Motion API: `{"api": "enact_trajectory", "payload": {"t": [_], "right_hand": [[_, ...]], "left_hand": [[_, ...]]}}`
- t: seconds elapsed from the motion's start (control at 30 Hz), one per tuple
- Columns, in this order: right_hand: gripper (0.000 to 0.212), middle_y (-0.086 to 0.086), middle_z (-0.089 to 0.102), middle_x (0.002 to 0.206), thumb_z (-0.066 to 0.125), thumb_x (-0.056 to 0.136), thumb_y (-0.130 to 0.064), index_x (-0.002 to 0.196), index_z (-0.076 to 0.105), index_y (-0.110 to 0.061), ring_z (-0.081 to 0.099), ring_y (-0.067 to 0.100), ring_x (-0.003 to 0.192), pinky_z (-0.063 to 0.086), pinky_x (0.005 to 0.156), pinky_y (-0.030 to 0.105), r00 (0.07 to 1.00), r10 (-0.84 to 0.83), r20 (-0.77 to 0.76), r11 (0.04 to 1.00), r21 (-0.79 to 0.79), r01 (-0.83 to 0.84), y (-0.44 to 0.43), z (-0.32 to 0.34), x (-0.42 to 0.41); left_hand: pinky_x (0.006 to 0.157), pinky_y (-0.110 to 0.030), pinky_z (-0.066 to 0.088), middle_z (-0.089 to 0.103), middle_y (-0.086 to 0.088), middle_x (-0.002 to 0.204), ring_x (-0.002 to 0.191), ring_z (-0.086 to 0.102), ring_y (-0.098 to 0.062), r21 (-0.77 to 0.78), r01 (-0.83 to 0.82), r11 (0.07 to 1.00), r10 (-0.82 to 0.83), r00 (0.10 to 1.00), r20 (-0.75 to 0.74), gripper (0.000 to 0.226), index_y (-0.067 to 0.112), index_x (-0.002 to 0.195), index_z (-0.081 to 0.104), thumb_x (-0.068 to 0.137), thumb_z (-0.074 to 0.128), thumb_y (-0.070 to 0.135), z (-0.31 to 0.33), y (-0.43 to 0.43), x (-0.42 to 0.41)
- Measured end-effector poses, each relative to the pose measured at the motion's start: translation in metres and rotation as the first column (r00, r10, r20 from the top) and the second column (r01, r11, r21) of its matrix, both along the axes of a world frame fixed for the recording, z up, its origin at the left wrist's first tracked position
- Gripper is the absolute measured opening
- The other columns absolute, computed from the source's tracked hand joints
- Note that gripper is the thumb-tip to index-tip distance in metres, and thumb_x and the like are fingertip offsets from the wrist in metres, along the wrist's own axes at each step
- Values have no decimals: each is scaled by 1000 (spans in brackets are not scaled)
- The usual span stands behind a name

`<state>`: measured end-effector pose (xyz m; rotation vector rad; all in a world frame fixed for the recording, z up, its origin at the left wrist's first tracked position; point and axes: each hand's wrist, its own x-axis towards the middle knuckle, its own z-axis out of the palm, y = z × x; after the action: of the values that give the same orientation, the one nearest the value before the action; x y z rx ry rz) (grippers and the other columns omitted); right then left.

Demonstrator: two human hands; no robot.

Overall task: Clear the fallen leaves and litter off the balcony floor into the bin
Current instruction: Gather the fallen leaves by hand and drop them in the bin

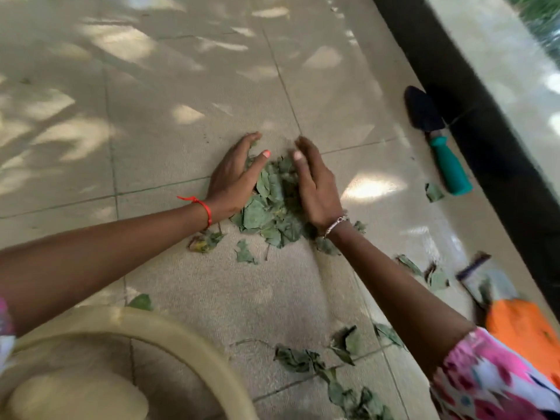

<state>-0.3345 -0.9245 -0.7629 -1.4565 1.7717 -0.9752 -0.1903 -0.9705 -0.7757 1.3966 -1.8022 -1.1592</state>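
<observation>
Both hands are down flat on the tiled floor, the left hand and right hand pressing in on either side of a pile of green leaves, fingers fairly straight and cupped against it rather than gripping. More loose leaves lie nearer the person, beside the beige bin at lower left. A trowel and a wrapper lie off to the right.

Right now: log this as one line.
phase: gathering | left hand: pressing leaf pile | right hand: pressing leaf pile | bin: by left arm | stray leaves: on floor
</observation>
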Motion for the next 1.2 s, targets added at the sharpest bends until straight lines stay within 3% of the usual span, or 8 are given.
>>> {"api": "enact_trajectory", "payload": {"t": [0.2, 0.43, 0.6, 0.7, 0.83, 0.97, 1.1, 1.2], "right_hand": [[72, 3, 33, 149, 25, 87, -63, 144, 25, -18, 33, 16, 135, 31, 110, 45, 939, -239, -249, 970, -17, 242, 40, -1, -43], [97, 4, -5, 157, 26, 81, -74, 148, -5, -12, -5, 13, 144, -3, 118, 36, 847, 49, -530, 996, 88, -3, 80, -10, 8], [111, 12, -4, 157, 43, 70, -77, 149, 0, -11, -7, 21, 145, 0, 119, 39, 891, 91, -446, 994, -16, -110, 45, -7, 38], [114, 18, 0, 156, 44, 66, -81, 148, 6, -11, -5, 28, 145, -6, 117, 45, 764, 148, -629, 965, -77, -250, 56, -11, 42], [97, 20, 25, 151, 46, 69, -80, 140, 33, -15, 12, 34, 142, -2, 113, 55, 556, 213, -803, 874, -98, -476, 68, -21, 66], [54, 13, 53, 132, 53, 81, -61, 118, 58, -22, 32, 39, 135, 1, 110, 60, 480, 135, -867, 845, -152, -513, 53, -24, 89], [27, 8, 58, 125, 54, 87, -42, 100, 62, -20, 38, 39, 132, 4, 110, 57, 492, 38, -870, 883, -201, -424, 40, -24, 83], [30, 10, 54, 130, 58, 88, -38, 108, 60, -17, 38, 38, 131, 9, 110, 55, 541, -63, -839, 898, -284, -337, 29, -22, 64]], "left_hand": [[109, -29, 33, 47, 0, 140, 129, 42, -11, 1, 78, 997, -77, 991, -112, 54, 16, 134, 45, 88, 37, 44, 7, 5, -1], [119, -39, 11, 33, 2, 151, 142, 22, -13, -80, 82, 993, -68, 985, 158, 61, 18, 138, 41, 88, 29, 50, 2, 9, 34], [111, -21, 25, 37, 3, 148, 136, 31, -8, 59, 82, 995, -79, 996, -48, 58, 18, 139, 40, 88, 33, 45, 8, 11, 24], [106, -13, 26, 43, 2, 144, 133, 37, -7, 98, 108, 989, -94, 985, -143, 57, 16, 137, 43, 88, 33, 44, 9, 2, 32], [110, -21, 29, 51, 0, 135, 131, 42, -8, 122, 77, 990, -37, 953, -299, 49, 16, 125, 52, 84, 45, 42, 7, 1, 44], [104, -17, 33, 55, -2, 130, 127, 46, -7, 124, 35, 992, 7, 946, -323, 42, 12, 122, 54, 87, 42, 31, 6, 2, 51], [96, -11, 38, 57, 0, 125, 121, 49, -3, 131, -36, 991, 82, 925, -370, 47, 7, 124, 53, 86, 41, 32, 7, -3, 55], [99, -8, 33, 52, -1, 135, 123, 45, -1, 72, -18, 997, 37, 963, -269, 49, 12, 129, 51, 87, 40, 36, 4, 1, 54]]}}
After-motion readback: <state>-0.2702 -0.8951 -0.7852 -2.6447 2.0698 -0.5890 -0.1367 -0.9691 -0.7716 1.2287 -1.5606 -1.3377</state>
